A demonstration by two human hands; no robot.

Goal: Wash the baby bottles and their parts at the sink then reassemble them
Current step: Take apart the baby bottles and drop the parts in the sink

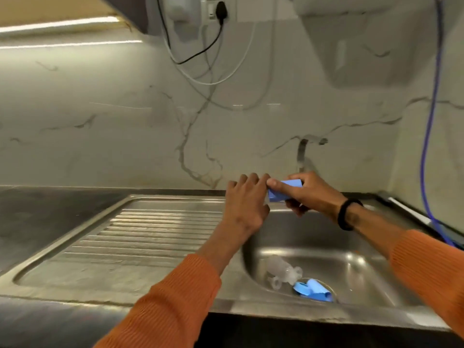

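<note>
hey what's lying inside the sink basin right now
A clear bottle on its side, beside blue bottle parts, at the sink basin's bottom. The drain beneath them is mostly covered.

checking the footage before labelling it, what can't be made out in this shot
- Head view: whatever the left hand holds is hidden behind its own fingers.
- Blue part: partly covered by the right hand.
- Clear bottle in the sink: too blurred for detail.
- Tap: blurred.
</note>
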